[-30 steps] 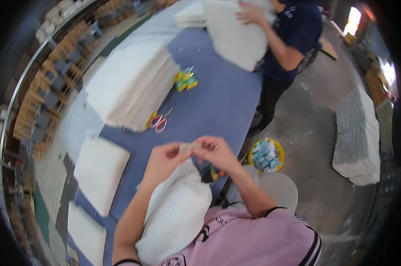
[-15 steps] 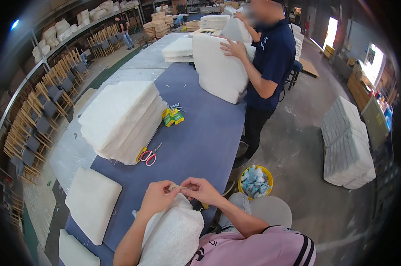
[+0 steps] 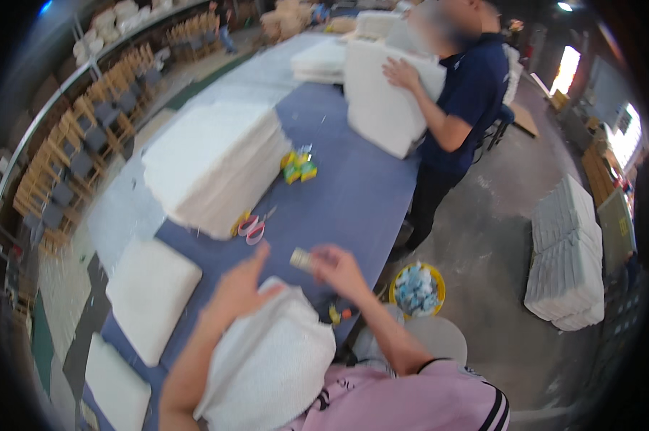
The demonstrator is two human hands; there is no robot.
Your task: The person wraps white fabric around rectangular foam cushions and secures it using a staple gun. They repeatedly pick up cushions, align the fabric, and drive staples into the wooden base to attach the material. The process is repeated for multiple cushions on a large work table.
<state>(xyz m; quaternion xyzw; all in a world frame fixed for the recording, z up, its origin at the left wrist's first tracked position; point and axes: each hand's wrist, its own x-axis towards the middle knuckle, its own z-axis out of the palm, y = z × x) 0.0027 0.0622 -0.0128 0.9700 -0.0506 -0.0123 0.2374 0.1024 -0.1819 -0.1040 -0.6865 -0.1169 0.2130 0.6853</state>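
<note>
Right hand [image 3: 341, 271] fingers pinched on a small pale tag [image 3: 300, 259], held up just left of the fingertips, above the white cushion [image 3: 267, 359]. Cushion rests against the person's front and the blue tabletop [image 3: 353, 194], likely so both hands can work at its top edge. Left hand [image 3: 239, 287] fingers loose, spread, resting on the cushion's top; grasps nothing. Both forearms reach up from below. Pink-handled scissors [image 3: 251, 228] lie just beyond the left fingers.

Matt white fabric cushion [image 3: 267, 363], textured
</note>
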